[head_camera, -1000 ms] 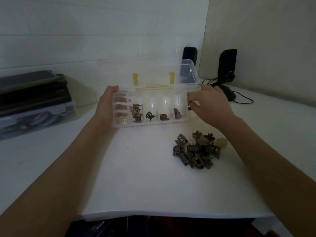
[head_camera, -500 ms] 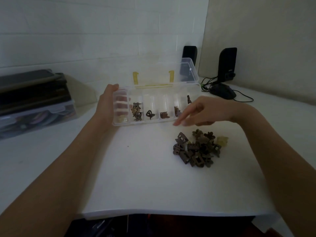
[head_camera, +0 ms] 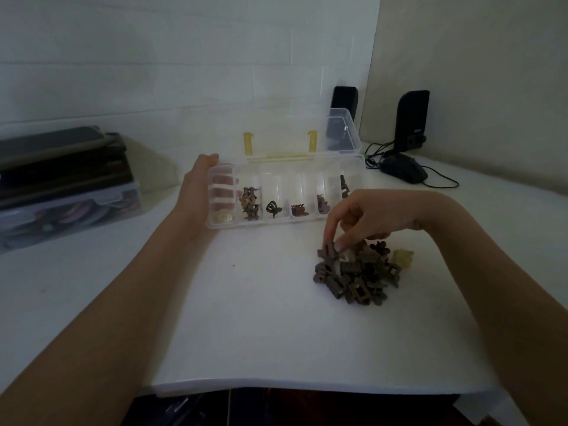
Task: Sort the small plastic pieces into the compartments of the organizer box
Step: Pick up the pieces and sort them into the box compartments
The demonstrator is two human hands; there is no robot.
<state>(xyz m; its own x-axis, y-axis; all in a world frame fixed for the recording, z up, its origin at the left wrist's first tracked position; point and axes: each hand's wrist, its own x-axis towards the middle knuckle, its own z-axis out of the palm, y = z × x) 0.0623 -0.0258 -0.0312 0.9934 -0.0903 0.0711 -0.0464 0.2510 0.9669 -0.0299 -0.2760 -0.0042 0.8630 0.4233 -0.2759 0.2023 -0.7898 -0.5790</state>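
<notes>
Head view: the pile of small plastic pieces [head_camera: 358, 272] lies right of centre, near the organizer box [head_camera: 285, 192] above it. The right hand [head_camera: 365, 216] has dropped from the box's right end to pinch a brown piece [head_camera: 328, 251], likely starting the next sort. The left hand [head_camera: 196, 192] clasps the box's left end.

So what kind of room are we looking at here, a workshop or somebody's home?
Probably a home or office desk, not a workshop: a plain white table set in a corner, two small black computer speakers with trailing cables, and a computer mouse beside them.
</notes>
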